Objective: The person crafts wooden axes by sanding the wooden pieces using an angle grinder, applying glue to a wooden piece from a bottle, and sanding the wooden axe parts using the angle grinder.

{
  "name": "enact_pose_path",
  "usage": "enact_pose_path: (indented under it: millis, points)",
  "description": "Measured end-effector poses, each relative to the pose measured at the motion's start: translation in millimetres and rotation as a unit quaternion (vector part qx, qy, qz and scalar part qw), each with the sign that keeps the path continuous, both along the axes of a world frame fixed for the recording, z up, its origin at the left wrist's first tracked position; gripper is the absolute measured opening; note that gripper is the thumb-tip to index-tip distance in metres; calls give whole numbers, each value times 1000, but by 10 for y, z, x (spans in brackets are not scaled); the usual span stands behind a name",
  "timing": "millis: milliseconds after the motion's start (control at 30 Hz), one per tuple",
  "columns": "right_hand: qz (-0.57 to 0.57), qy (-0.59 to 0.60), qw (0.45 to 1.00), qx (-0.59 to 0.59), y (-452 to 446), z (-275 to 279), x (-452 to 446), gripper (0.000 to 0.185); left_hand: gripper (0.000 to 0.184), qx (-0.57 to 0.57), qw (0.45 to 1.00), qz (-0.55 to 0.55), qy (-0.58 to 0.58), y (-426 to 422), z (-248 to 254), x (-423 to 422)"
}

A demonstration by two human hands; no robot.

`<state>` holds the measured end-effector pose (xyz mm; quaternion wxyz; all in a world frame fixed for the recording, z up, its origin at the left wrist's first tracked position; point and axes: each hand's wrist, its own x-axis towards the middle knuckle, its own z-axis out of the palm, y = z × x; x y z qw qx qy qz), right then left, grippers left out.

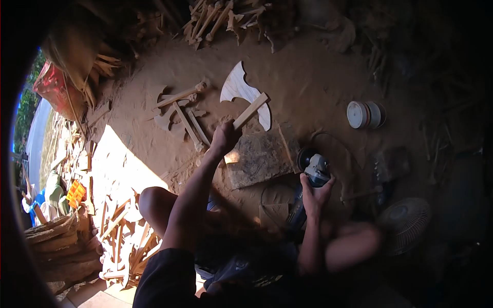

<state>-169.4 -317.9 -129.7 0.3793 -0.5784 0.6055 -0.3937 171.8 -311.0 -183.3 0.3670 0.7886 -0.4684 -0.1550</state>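
My left hand [226, 137] is closed round the handle of a wooden axe [240, 83], held up in front of me. Its pale, double-pointed blade points away, with scalloped edges and wood grain showing. In my right hand [317, 194] is an angle grinder [317, 168], gripped by its body with the thumb along the near side. The round disc [305, 158] faces left, apart from the axe; whether it spins I cannot tell. Between and below the two hands lies a worn, dusty block [259, 160] on the ground.
Several wooden axe pieces [182, 113] lie ahead to the left. A white tin [365, 114] stands at the right, and a fan [405, 223] is nearer me. Wood offcuts [120, 241] pile up at the left, more pieces [215, 20] at the back. Dust covers the ground.
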Motion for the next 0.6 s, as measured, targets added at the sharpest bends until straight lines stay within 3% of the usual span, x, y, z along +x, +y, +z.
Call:
enact_pose_path:
  millis: [133,233,333,433,600]
  points:
    - [-54,-14,998,-32,-67,57,-353,81,23,57,990,-126,-18,175,-340,-227]
    - [-87,-42,995,-20,-51,155,-483,81,24,35,983,-171,-54,253,-523,-372]
    - [-91,-71,993,-13,-38,158,-559,81,27,79,977,-182,-78,214,-295,-408]
    - [-94,-88,991,-26,-12,137,-551,80,33,-34,994,-107,14,225,227,-512]
    - [-70,-107,991,-26,-4,135,-503,78,51,3,959,-123,254,265,553,-362]
